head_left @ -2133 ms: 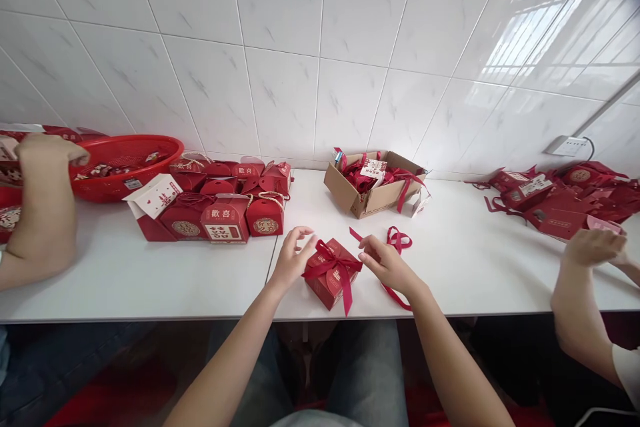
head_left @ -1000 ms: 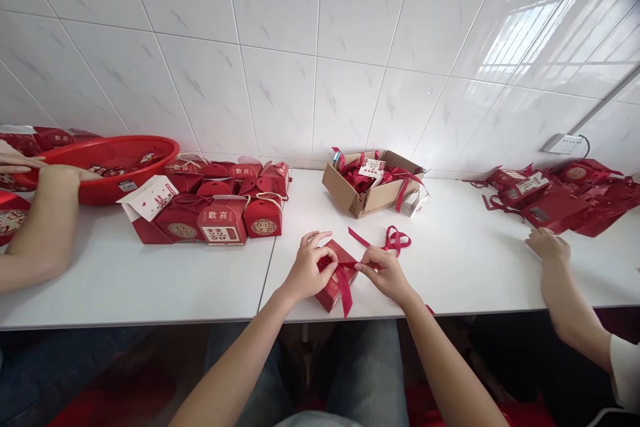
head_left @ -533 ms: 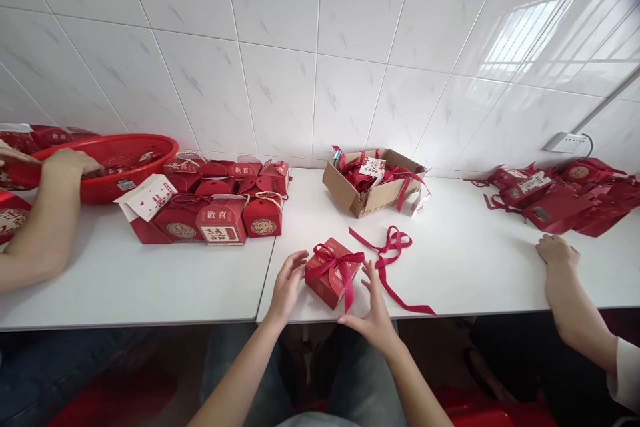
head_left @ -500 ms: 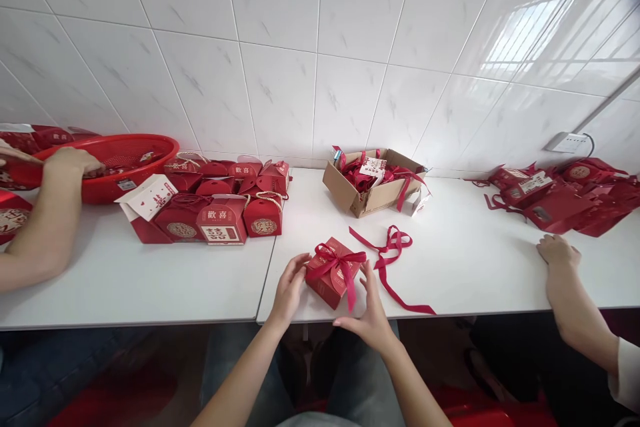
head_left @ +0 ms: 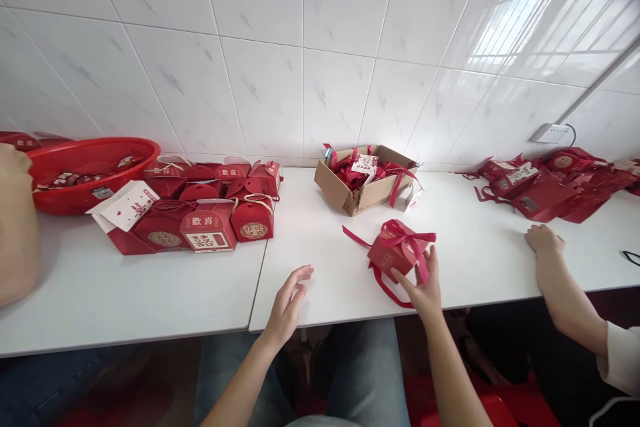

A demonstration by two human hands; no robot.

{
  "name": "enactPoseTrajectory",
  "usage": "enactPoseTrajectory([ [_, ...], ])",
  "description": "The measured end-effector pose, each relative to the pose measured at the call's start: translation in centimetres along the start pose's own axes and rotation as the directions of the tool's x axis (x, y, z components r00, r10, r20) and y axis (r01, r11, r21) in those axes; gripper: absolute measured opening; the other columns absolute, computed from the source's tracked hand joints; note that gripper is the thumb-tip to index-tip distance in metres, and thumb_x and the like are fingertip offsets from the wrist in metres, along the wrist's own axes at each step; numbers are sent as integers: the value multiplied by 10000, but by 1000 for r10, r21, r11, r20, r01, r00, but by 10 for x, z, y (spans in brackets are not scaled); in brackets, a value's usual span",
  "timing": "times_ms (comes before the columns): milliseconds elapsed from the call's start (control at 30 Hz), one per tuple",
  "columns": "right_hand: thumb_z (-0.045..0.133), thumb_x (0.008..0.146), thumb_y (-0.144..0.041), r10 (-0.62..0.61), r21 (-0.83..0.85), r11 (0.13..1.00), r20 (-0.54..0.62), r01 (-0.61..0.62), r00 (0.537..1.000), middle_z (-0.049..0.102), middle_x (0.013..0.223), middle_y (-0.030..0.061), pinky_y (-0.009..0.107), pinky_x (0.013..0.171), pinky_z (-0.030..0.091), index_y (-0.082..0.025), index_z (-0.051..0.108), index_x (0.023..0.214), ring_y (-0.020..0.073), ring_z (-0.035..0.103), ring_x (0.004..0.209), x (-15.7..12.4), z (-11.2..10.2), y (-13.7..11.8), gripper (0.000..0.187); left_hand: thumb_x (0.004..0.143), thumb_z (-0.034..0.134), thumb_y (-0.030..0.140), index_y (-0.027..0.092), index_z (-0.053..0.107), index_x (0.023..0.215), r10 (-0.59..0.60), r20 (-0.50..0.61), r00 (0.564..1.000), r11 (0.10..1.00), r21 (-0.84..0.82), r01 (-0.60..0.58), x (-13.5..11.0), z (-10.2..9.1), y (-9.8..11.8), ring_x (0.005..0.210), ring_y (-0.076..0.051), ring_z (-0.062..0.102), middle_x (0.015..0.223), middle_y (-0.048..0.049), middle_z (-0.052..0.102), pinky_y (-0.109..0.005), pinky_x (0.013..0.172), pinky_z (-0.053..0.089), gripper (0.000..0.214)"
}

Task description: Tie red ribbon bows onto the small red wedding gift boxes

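Note:
A red gift box (head_left: 393, 250) with a ribbon bow on top is gripped in my right hand (head_left: 423, 283), thumb on the near side and fingers around its right side. The box is tilted and covers part of a loose red ribbon (head_left: 395, 295) on the white table (head_left: 320, 240). My left hand (head_left: 290, 303) hovers over the table's front edge, fingers loosely apart, with nothing in it.
Several red gift boxes (head_left: 207, 227) stand in rows at left, beside a red plastic basket (head_left: 147, 149). A cardboard box (head_left: 377, 197) of ribbons is at the back. Flat red boxes (head_left: 545, 200) lie at right, near another person's hand (head_left: 545, 240). Another person's arm (head_left: 17, 233) is at far left.
My right hand has carried the bowed gift box rightward, over the loose ribbon. My left hand has let go of it. The left person's arm has shifted; the view has turned slightly.

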State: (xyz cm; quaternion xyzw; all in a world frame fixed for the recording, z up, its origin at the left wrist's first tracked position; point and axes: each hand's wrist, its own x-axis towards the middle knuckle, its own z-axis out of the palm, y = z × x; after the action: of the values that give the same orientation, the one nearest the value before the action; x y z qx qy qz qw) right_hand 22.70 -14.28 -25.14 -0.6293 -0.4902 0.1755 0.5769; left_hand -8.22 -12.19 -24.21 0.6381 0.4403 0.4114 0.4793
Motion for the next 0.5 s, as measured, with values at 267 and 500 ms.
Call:
enactPoseTrajectory([
  [267,764,524,-591,229,-135,931,-508,-340,830,350,1393,236,429,914,491,-92,317,1385,335,477,1192,14,-36,27,1091,934,383,398,209,487,1246,-1,7,1000,999,44,1,3,0,-6,1198,-240,493,1285,-113,549,-404,1021,346,379],
  [500,461,828,-590,-81,-494,867,-272,-67,959,587,617,56,318,672,480,-165,611,669,180,555,610,6,-25,37,479,929,383,418,217,503,1247,-13,14,1000,998,68,12,4,-1,-6,1179,-242,508,1286,-107,553,-402,1012,360,395],
])
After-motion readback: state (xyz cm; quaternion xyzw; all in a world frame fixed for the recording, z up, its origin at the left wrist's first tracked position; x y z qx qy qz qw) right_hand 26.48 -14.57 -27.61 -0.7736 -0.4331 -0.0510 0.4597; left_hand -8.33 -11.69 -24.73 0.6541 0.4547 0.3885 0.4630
